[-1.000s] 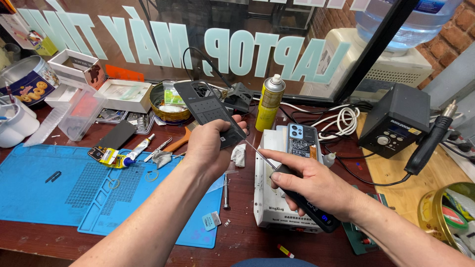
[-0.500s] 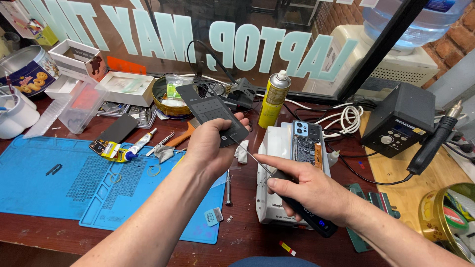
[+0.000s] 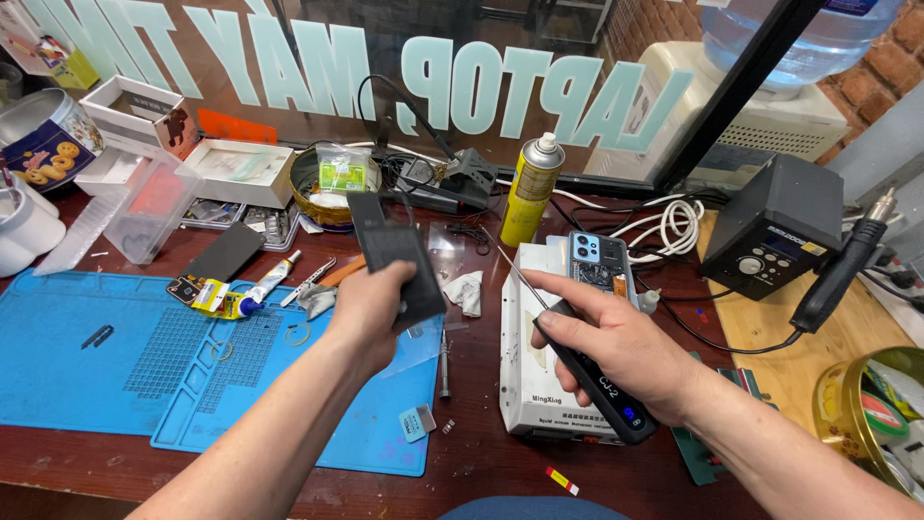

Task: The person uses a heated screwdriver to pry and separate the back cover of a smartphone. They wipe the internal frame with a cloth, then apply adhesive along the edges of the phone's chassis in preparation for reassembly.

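A dark reddish wooden workbench fills the foreground, with a paler wooden top adjoining it on the right. Behind the bench stands a glass pane with large pale lettering seen in reverse, held by a black frame that slants across. Past it, at the upper right, is a red brick wall. The light is even and bright.
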